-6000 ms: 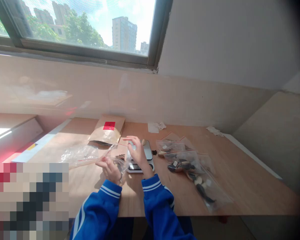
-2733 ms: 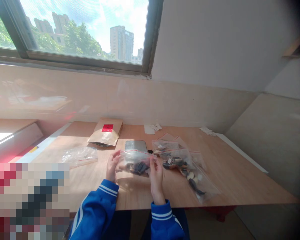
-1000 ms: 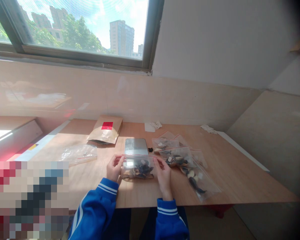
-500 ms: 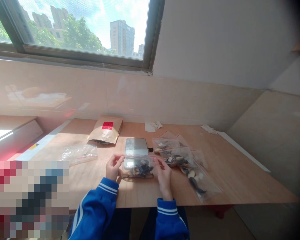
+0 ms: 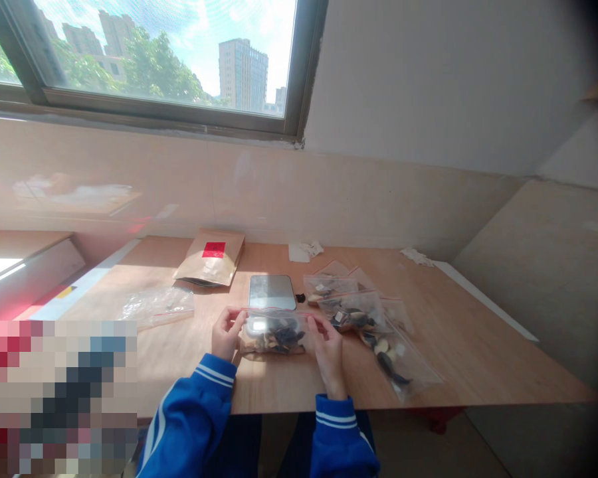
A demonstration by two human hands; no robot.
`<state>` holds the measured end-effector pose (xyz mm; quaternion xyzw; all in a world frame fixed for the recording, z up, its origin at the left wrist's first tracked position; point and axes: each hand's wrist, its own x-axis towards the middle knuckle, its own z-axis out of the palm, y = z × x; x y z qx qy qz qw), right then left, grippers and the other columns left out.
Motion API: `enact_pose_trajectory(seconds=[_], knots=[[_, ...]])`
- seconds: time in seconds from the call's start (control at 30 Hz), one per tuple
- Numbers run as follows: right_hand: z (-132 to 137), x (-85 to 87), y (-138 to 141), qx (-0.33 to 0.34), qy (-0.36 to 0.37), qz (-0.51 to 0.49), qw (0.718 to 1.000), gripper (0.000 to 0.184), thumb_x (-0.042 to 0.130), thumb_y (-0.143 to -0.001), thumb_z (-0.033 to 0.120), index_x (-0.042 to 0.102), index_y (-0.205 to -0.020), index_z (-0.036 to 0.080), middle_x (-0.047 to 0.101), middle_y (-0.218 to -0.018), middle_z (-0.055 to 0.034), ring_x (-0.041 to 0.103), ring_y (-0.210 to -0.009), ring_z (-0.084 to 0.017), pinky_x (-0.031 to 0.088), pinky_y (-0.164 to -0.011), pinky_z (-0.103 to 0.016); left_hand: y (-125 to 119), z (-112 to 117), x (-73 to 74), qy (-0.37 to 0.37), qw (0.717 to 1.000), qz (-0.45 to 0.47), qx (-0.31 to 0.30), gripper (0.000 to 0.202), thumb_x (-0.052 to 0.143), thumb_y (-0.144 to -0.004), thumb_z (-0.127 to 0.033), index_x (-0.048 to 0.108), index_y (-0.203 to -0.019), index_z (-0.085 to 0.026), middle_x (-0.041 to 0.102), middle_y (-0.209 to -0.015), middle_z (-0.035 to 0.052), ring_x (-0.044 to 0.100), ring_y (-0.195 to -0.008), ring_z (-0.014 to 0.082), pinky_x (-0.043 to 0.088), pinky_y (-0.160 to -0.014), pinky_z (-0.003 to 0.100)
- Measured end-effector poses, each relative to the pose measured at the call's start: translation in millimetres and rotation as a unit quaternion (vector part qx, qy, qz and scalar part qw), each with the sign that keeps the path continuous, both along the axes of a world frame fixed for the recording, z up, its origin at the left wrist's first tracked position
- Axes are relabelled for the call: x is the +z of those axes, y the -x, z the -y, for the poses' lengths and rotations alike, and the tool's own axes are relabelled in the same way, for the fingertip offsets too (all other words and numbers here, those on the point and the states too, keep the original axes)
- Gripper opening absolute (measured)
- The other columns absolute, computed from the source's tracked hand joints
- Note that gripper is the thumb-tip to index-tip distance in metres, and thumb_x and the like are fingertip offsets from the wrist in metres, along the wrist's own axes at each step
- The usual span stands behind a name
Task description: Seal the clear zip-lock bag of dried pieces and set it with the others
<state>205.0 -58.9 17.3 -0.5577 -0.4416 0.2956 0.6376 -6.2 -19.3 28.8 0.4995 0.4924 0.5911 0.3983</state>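
Left hand (image 5: pixel 228 334) and right hand (image 5: pixel 327 348) each pinched a top corner of a clear, red-edged zip bag (image 5: pixel 266 326), dark and tan curled pieces (image 5: pixel 286 337) showing through, at the near side of the flat-topped scale (image 5: pixel 272 289). Left of the scale lay a brown paper pouch (image 5: pixel 210 267), its red label (image 5: pixel 214 249) too small to read; right, see-through bags (image 5: pixel 351 309) overlapped on the wooden desk (image 5: pixel 458 338).

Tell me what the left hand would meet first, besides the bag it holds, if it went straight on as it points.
Likely the scale, ahead of the left hand and held bag; depth is unclear, so the hand could pass above.
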Motion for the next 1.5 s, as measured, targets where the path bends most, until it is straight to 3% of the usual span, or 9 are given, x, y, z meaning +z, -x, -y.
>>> enact_pose_trajectory(seconds=[0.2, 0.33, 0.47, 0.63, 0.87, 1.1, 1.37, 1.5], knots=[[-4, -6.4, 4, -0.064, -0.014, 0.027, 0.998, 0.031, 0.059, -0.081, 0.045, 0.068, -0.082, 0.015, 0.070, -0.081, -0.0067, 0.060, -0.072, -0.018, 0.047, -0.068, -0.030, -2, 0, -0.2, 0.000, 1.000, 0.003, 0.007, 0.026, 0.065, -0.068, -0.042, 0.060, -0.072, -0.017, 0.062, -0.069, 0.0017, 0.058, -0.065, 0.0137, 0.045, -0.061, 0.025], [-7, -10.2, 6, -0.033, -0.013, -0.013, 0.999, 0.033, 0.058, -0.082, 0.047, 0.067, -0.084, 0.016, 0.070, -0.082, -0.0066, 0.062, -0.076, -0.018, 0.048, -0.071, -0.030, 0, 1, 0.6, 0.000, 1.000, 0.009, -0.003, 0.027, 0.065, -0.069, -0.043, 0.060, -0.074, -0.016, 0.063, -0.071, 0.0026, 0.059, -0.068, 0.0146, 0.045, -0.061, 0.025], [-8, -11.5, 5, 0.017, -0.014, -0.059, 0.998, 0.034, 0.057, -0.082, 0.049, 0.067, -0.086, 0.016, 0.070, -0.089, -0.0073, 0.063, -0.083, -0.020, 0.048, -0.078, -0.031, -1, 2, 2.6, 0.023, 0.998, 0.031, -0.056, 0.031, 0.061, -0.074, -0.046, 0.060, -0.082, -0.016, 0.065, -0.077, 0.0044, 0.061, -0.070, 0.0151, 0.046, -0.060, 0.025], [-4, -6.1, 6, 0.053, -0.019, -0.063, 0.996, 0.031, 0.062, -0.080, 0.045, 0.065, -0.093, 0.017, 0.069, -0.093, -0.0069, 0.062, -0.083, -0.018, 0.048, -0.076, -0.030, -5, 3, 4.0, 0.033, 0.996, 0.026, -0.082, 0.032, 0.069, -0.069, -0.043, 0.063, -0.084, -0.016, 0.066, -0.073, 0.0026, 0.063, -0.070, 0.0150, 0.049, -0.067, 0.026], [-5, -5.4, 9, 0.022, -0.015, -0.056, 0.998, 0.030, 0.068, -0.073, 0.045, 0.065, -0.081, 0.017, 0.068, -0.081, -0.0045, 0.061, -0.073, -0.017, 0.049, -0.068, -0.028, -4, 7, 9.6, 0.058, 0.996, 0.030, -0.068, 0.027, 0.070, -0.068, -0.040, 0.066, -0.082, -0.017, 0.070, -0.078, 0.0073, 0.066, -0.076, 0.0212, 0.053, -0.063, 0.030], [-4, -6.5, 9, 0.017, -0.017, -0.084, 0.996, 0.028, 0.070, -0.073, 0.041, 0.066, -0.082, 0.016, 0.068, -0.080, -0.0046, 0.060, -0.071, -0.016, 0.048, -0.066, -0.028, -1, 4, 7.6, 0.028, 0.997, 0.041, -0.066, 0.021, 0.072, -0.066, -0.034, 0.067, -0.078, -0.018, 0.070, -0.084, 0.0078, 0.067, -0.084, 0.0214, 0.053, -0.079, 0.033], [-5, -4.7, 9, 0.022, -0.007, -0.111, 0.993, 0.032, 0.073, -0.069, 0.044, 0.069, -0.082, 0.015, 0.071, -0.083, -0.0061, 0.063, -0.073, -0.017, 0.050, -0.066, -0.028, -2, 6, 5.2, 0.060, 0.991, 0.054, -0.110, 0.031, 0.068, -0.070, -0.043, 0.065, -0.086, -0.016, 0.070, -0.078, 0.0067, 0.065, -0.074, 0.0181, 0.050, -0.063, 0.027], [-5, -3.8, 10, 0.054, -0.006, -0.117, 0.992, 0.034, 0.071, -0.071, 0.046, 0.068, -0.087, 0.016, 0.071, -0.088, -0.0065, 0.064, -0.076, -0.018, 0.050, -0.066, -0.028, -3, 6, 7.4, 0.056, 0.991, 0.040, -0.117, 0.033, 0.070, -0.069, -0.042, 0.067, -0.089, -0.016, 0.070, -0.082, 0.0071, 0.065, -0.077, 0.0184, 0.051, -0.067, 0.028]])
